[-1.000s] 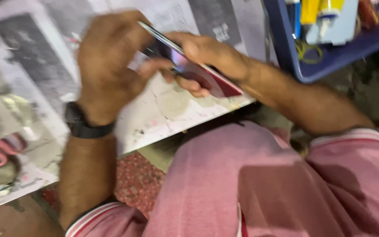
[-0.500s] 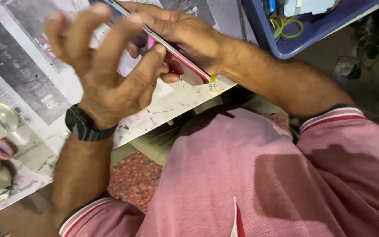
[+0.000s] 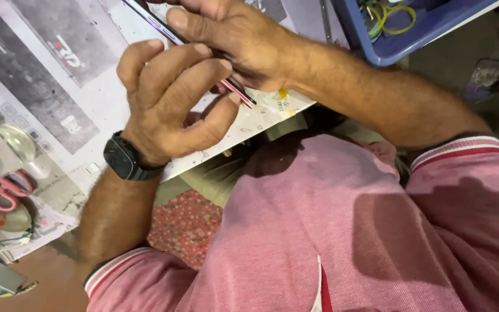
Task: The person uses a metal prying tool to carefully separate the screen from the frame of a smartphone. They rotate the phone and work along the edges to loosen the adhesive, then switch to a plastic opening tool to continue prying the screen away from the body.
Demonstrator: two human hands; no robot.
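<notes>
Your right hand [image 3: 244, 40] gripped a thin phone [image 3: 235, 89] edge-on, its fingers closed over the top of it, above the near edge of the tabletop [image 3: 105, 92]. Your left hand [image 3: 168, 98], with a black watch [image 3: 123, 159] on the wrist, had its fingers curled in against the phone's lower edge, the fingertip pressed to it near the corner. Both hands covered most of the phone, so only its dark, pink-rimmed side showed.

A blue tray [image 3: 376, 40] stood past your right forearm, with yellow-green rubber bands [image 3: 388, 14] inside. Off to your left lay red-handled scissors [image 3: 4, 188] and a tangle of thin wires [image 3: 1, 231]. The tabletop was covered with printed paper sheets, grey and white, stained in places. Below its edge your pink shirt [image 3: 347, 231] filled the view, with a red patterned cloth [image 3: 183, 225] showing beneath it.
</notes>
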